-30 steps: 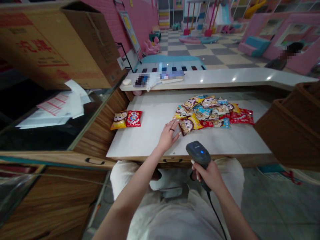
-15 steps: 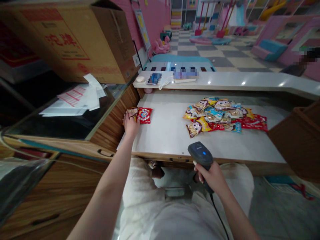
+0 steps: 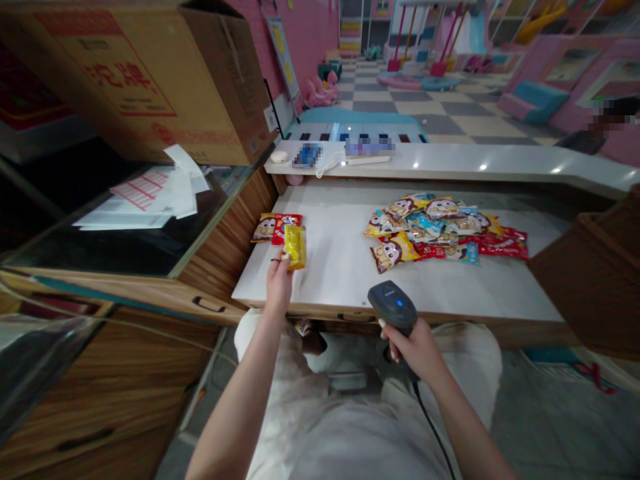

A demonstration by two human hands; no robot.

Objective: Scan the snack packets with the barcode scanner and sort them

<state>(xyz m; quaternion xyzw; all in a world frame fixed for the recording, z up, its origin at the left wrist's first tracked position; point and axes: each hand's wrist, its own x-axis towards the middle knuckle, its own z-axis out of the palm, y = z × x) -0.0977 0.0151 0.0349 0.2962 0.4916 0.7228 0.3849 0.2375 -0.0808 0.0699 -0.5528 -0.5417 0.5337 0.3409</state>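
Pinched in my left hand (image 3: 279, 283) is a yellow snack packet (image 3: 295, 247), raised over the left part of the white counter (image 3: 330, 280). Just behind it, a brown-and-yellow snack packet (image 3: 263, 228) and a red snack packet (image 3: 283, 223) lie side by side, the red one partly covered. My right hand (image 3: 413, 343) grips a dark barcode scanner (image 3: 394, 307) by its handle, above my lap. A blue light glows on its top, and a cord runs down from it. A pile of snack packets (image 3: 430, 227) in yellow, blue and red lies on the counter's right half.
A large cardboard box (image 3: 150, 87) and loose papers (image 3: 145, 197) rest on the glass-topped cabinet at left. Along the raised ledge (image 3: 440, 159) are a phone (image 3: 307, 155), a white cable and a round white case. A brown box-like object (image 3: 595, 280) bounds the right side.
My left hand has lifted off the packets at the left and moved right and nearer me, now with a yellow packet in it. The scanner has shifted slightly left in the view.
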